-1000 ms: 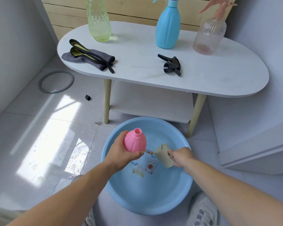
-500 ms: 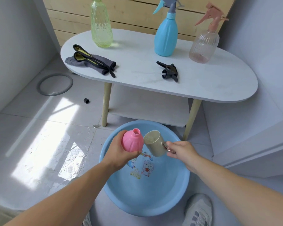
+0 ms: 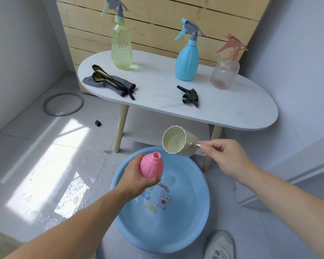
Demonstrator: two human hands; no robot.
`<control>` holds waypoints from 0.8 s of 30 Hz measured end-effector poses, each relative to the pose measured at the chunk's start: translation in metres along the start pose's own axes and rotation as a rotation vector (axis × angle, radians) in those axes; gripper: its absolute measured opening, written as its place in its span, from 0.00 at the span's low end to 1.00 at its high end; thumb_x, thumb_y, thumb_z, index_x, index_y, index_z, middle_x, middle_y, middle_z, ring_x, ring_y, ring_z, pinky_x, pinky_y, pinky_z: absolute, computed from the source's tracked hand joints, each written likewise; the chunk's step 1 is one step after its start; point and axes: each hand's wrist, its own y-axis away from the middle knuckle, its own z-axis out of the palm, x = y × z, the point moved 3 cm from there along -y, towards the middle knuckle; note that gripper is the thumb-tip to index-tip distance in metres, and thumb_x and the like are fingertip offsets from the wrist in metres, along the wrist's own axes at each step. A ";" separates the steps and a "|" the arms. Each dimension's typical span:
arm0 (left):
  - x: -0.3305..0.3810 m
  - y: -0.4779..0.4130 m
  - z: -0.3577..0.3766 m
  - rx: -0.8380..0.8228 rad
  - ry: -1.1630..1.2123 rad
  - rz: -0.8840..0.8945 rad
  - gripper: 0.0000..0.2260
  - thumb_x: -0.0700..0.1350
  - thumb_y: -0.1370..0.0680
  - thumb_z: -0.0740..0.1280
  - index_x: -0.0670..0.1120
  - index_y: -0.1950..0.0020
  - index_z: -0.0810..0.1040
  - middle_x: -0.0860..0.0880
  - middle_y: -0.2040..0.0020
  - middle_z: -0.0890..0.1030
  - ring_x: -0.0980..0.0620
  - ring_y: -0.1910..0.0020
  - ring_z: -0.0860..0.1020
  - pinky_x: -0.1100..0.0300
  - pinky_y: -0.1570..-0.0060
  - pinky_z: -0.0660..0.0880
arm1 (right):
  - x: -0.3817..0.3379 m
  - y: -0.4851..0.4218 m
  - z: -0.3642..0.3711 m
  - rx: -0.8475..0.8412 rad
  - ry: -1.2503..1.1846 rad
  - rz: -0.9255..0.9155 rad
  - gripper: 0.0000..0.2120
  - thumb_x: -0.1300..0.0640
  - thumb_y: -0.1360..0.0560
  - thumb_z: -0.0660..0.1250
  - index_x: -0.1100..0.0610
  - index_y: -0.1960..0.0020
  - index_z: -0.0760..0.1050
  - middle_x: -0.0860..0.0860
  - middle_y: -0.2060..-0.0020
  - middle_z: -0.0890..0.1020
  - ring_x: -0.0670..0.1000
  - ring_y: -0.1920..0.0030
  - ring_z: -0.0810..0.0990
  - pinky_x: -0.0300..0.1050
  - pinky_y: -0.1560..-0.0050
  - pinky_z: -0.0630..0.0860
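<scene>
My left hand (image 3: 137, 176) grips a pink bottle (image 3: 151, 166) with no cap, its open neck pointing up, over a blue basin (image 3: 202, 212) that holds water. My right hand (image 3: 224, 156) pinches the metal handle of a cream cup (image 3: 176, 142). The cup lies tipped on its side, mouth facing left, above and to the right of the bottle's neck. A black spray head (image 3: 190, 96) lies loose on the white table (image 3: 232, 111).
On the table stand a green spray bottle (image 3: 121, 47), a blue spray bottle (image 3: 187, 58) and a clear pink spray bottle (image 3: 225, 71), with dark gloves (image 3: 110, 82) at the left. A grey ring (image 3: 63, 103) and a small black cap (image 3: 97, 123) lie on the wet floor. My shoe (image 3: 220, 244) is beside the basin.
My right hand has lifted the cup out of the basin and up to the right, tipping it on its side. The bottle stays in my left hand. My view has tilted upward.
</scene>
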 end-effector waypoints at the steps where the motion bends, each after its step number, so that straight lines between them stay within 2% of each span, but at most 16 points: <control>1: 0.002 0.001 0.001 -0.004 0.000 0.004 0.34 0.43 0.36 0.84 0.58 0.34 0.74 0.53 0.42 0.79 0.48 0.46 0.82 0.52 0.58 0.86 | -0.003 0.002 0.000 0.007 -0.004 -0.014 0.05 0.54 0.24 0.71 0.47 0.53 0.86 0.42 0.54 0.87 0.41 0.51 0.84 0.40 0.44 0.76; 5: 0.008 0.003 0.003 -0.017 0.006 0.002 0.34 0.41 0.34 0.84 0.56 0.33 0.73 0.52 0.41 0.79 0.48 0.47 0.82 0.56 0.62 0.85 | -0.006 0.005 0.002 0.023 0.011 -0.050 0.04 0.54 0.25 0.72 0.49 0.56 0.86 0.41 0.48 0.85 0.38 0.47 0.82 0.39 0.41 0.75; 11: 0.012 0.004 0.005 -0.028 -0.012 0.005 0.36 0.40 0.35 0.84 0.55 0.32 0.73 0.51 0.40 0.78 0.46 0.47 0.82 0.56 0.62 0.85 | -0.008 0.006 0.009 0.010 0.010 -0.085 0.04 0.58 0.25 0.72 0.52 0.57 0.86 0.45 0.46 0.85 0.38 0.48 0.83 0.30 0.45 0.75; 14: 0.013 0.005 0.005 -0.031 -0.022 0.013 0.35 0.40 0.34 0.84 0.55 0.33 0.73 0.51 0.41 0.78 0.49 0.48 0.81 0.58 0.63 0.84 | -0.008 0.006 0.010 0.007 0.021 -0.100 0.03 0.57 0.25 0.73 0.54 0.56 0.86 0.45 0.45 0.84 0.38 0.48 0.83 0.32 0.43 0.76; 16: 0.013 0.005 0.004 -0.028 -0.022 0.011 0.35 0.40 0.34 0.84 0.55 0.33 0.72 0.52 0.41 0.78 0.50 0.48 0.81 0.59 0.63 0.84 | -0.009 0.006 0.011 0.014 0.044 -0.118 0.03 0.56 0.26 0.73 0.53 0.56 0.86 0.45 0.45 0.84 0.38 0.48 0.82 0.34 0.42 0.76; 19: 0.013 0.004 0.005 -0.028 -0.023 0.010 0.35 0.41 0.34 0.84 0.55 0.32 0.72 0.51 0.40 0.78 0.49 0.48 0.81 0.62 0.64 0.82 | -0.010 0.007 0.011 0.018 0.061 -0.140 0.03 0.56 0.26 0.73 0.50 0.57 0.85 0.45 0.45 0.84 0.37 0.47 0.82 0.30 0.43 0.75; 22: 0.014 0.004 0.006 -0.034 -0.018 0.010 0.35 0.39 0.33 0.83 0.54 0.31 0.72 0.51 0.41 0.78 0.51 0.50 0.80 0.67 0.66 0.80 | -0.013 0.009 0.010 0.007 0.070 -0.171 0.07 0.56 0.26 0.73 0.45 0.58 0.84 0.45 0.45 0.84 0.37 0.46 0.81 0.31 0.43 0.75; 24: 0.013 0.004 0.006 -0.035 -0.017 0.011 0.35 0.40 0.33 0.83 0.54 0.31 0.72 0.51 0.41 0.78 0.50 0.49 0.81 0.66 0.66 0.80 | -0.014 0.009 0.010 -0.001 0.092 -0.182 0.07 0.56 0.26 0.73 0.44 0.59 0.84 0.44 0.44 0.84 0.37 0.44 0.81 0.31 0.43 0.75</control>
